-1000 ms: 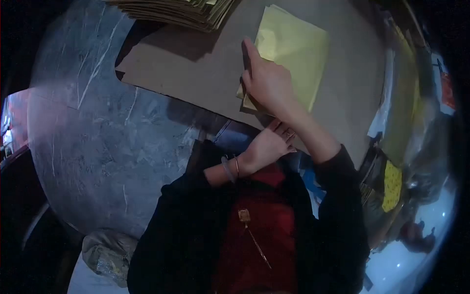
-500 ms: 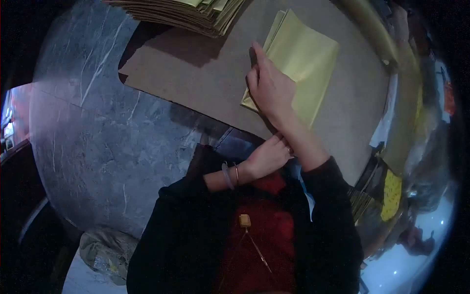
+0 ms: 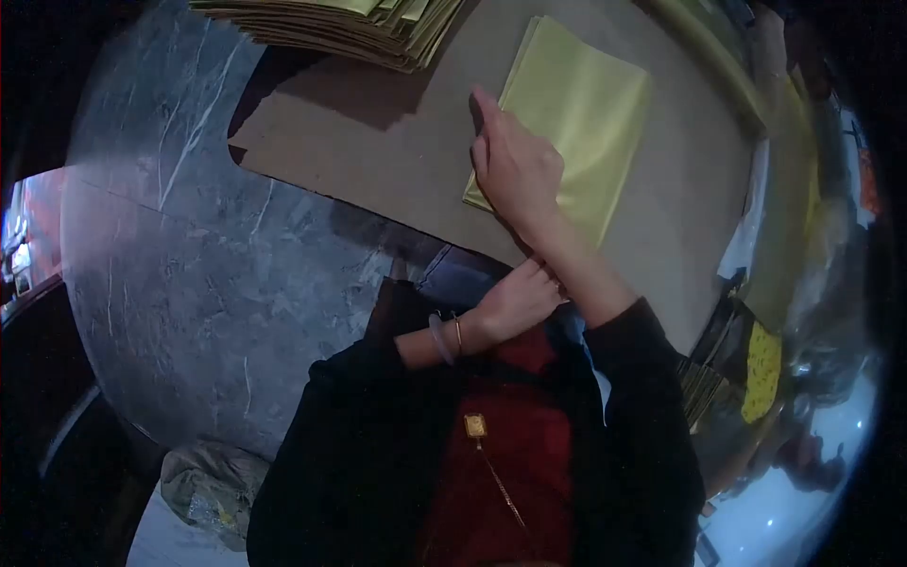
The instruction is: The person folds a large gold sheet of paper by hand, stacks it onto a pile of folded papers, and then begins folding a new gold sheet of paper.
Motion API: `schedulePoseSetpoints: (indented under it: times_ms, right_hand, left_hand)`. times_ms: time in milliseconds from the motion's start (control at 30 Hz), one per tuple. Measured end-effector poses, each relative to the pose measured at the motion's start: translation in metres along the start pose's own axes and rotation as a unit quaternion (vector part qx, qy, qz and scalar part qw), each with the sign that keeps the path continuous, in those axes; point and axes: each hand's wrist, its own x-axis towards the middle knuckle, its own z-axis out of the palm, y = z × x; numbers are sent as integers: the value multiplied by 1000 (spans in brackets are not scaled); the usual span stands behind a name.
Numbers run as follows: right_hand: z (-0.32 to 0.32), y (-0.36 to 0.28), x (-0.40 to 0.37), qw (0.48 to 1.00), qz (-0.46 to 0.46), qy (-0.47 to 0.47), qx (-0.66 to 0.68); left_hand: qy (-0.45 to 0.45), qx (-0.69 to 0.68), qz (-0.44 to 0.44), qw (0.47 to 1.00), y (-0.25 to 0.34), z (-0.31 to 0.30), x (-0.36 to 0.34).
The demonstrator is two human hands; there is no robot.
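A folded yellow sheet lies on the brown cardboard, its layers close together. My right hand rests on the sheet's left edge, index finger stretched out along that edge and the other fingers curled under, partly hidden. Below it, near the cardboard's front edge, is my left hand, by the underside of my right wrist. Its fingertips are hidden behind that wrist, and whether they hold anything cannot be seen. Bracelets circle the left wrist.
A thick stack of folded yellow-brown sheets stands at the top left of the cardboard. A long yellow roll lies at the upper right. Grey marbled floor shows at left, with a crumpled bag at lower left.
My right hand has shifted slightly left and up along the sheet. The sheet's upper left layers, parted before, now lie flatter and together. My left hand has hardly moved.
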Motion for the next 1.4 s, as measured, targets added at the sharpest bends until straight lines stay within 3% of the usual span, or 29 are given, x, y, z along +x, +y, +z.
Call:
schedulePoseSetpoints:
  times_ms: [100, 267, 300, 367, 467, 500, 533, 600, 633, 667, 700, 733, 767, 833, 867, 933, 1000, 1067, 1100, 1333, 1400]
  right_hand:
    - [-4, -4, 1, 1000, 0, -14, 5]
    - [0, -3, 0, 999, -1, -32, 14]
    - [4, -2, 2, 1000, -26, 11, -13]
    - [2, 0, 1, 999, -29, 4, 15]
    - [3, 0, 0, 1000, -15, 2, 23]
    - [0, 0, 0, 999, -28, 0, 30]
    - [2, 2, 1, 998, -17, 0, 64]
    - [-1, 4, -1, 993, 24, -35, 113]
    - [-3, 5, 0, 993, 27, -32, 111]
    - [-7, 6, 3, 980, 90, -76, 163]
    - [-9, 5, 5, 957, 152, -121, 214]
    - [-7, 8, 5, 947, 148, -70, 276]
    - [-11, 13, 8, 948, 146, -69, 276]
    - [-29, 21, 20, 875, 219, -187, 388]
    - [-36, 26, 28, 810, 280, -224, 465]
    - [-38, 54, 44, 901, 167, -104, 386]
    - [-48, 76, 66, 936, 181, -50, 298]
    - [-20, 130, 82, 984, 67, -19, 163]
    - [-15, 138, 90, 994, 53, -48, 86]
    - [2, 145, 109, 981, 91, -99, 141]
    - [4, 143, 111, 955, 149, -72, 244]
  left_hand:
    - [-1, -3, -5, 1000, -2, -4, -2]
    - [85, -104, -13, 991, -4, -1, -2]
    - [87, -101, -7, 991, -4, 3, -2]
    - [98, -192, -35, 976, -3, 10, -4]
    - [98, -227, -7, 969, -7, -15, -6]
    - [124, -123, 15, 985, -10, -29, -8]
    - [124, -119, 24, 985, -13, -36, -14]
    - [263, -55, -80, 960, -17, -47, -22]
    - [285, -68, -130, 947, -22, -49, -19]
    - [285, -66, -126, 948, -27, -51, -15]
    - [289, -53, -227, 929, -32, -54, -11]
    - [292, -39, -325, 899, -35, -55, -7]
    - [268, -1, -338, 902, -39, -55, -6]
    - [247, 8, -336, 909, -41, -55, -3]
    - [222, 17, -335, 916, -41, -56, -3]
    - [215, 0, -336, 917, -43, -52, -7]
    - [211, -16, -344, 915, -43, -45, -10]
    - [253, 9, -325, 911, -43, -38, -13]
    - [255, 10, -329, 909, -43, -41, -12]
    - [218, -3, -382, 898, -43, -42, -11]
    - [215, 11, -376, 901, -43, -42, -9]
